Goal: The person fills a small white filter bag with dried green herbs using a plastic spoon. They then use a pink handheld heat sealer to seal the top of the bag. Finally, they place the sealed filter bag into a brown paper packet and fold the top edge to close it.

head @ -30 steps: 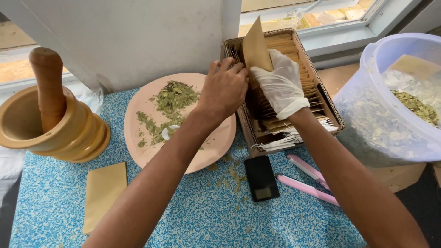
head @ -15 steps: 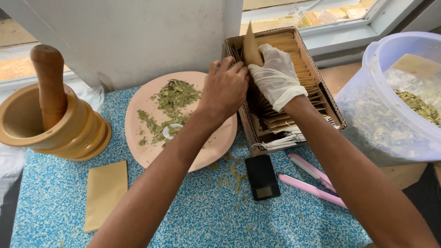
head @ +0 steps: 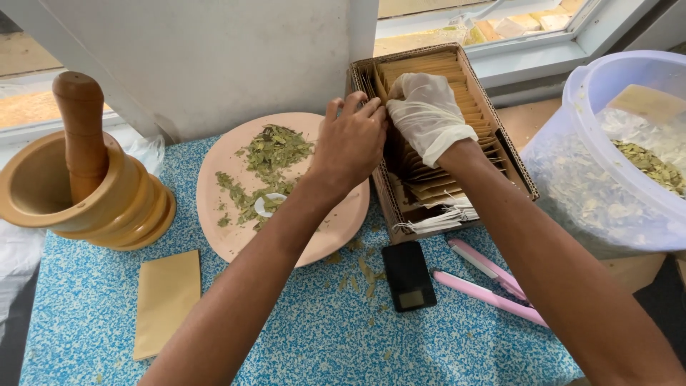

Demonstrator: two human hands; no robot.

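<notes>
Cardboard box of envelopes, fingertips of bare left hand and gloved right hand buried there, grips unclear.

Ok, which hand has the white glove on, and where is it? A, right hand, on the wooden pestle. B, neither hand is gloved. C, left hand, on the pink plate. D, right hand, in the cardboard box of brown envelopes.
D: the gloved right hand reaches into the cardboard box among the brown envelopes.
</notes>
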